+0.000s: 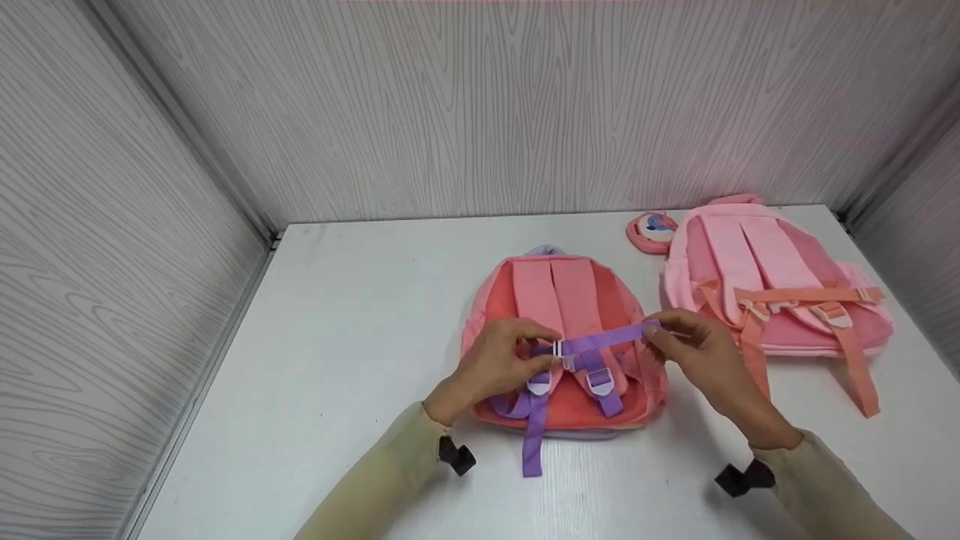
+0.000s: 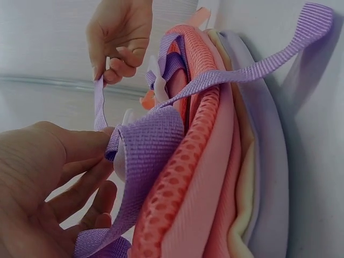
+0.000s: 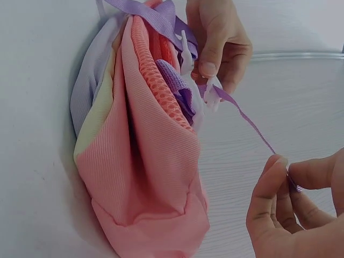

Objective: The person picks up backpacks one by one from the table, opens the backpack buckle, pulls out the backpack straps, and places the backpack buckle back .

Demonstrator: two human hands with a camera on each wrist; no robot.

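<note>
A coral-pink child's backpack (image 1: 532,289) lies on the table with its shoulder-strap side up. Above it my left hand (image 1: 499,356) pinches a purple strap at a white plastic buckle (image 1: 557,349). My right hand (image 1: 694,349) pinches the free end of that purple strap (image 1: 607,339), which runs taut between both hands. In the right wrist view the strap slants from the white buckle (image 3: 212,95) down to my right fingertips (image 3: 277,164). Another purple strap end (image 1: 532,442) hangs over the backpack's lower edge onto the table.
At the right lies a second, lighter pink backpack (image 1: 806,255) with orange straps (image 1: 855,367). A round pink pouch (image 1: 651,231) with a picture sits by its upper left. Wood-grain panels (image 1: 480,105) enclose the white table (image 1: 337,315) at the back and sides.
</note>
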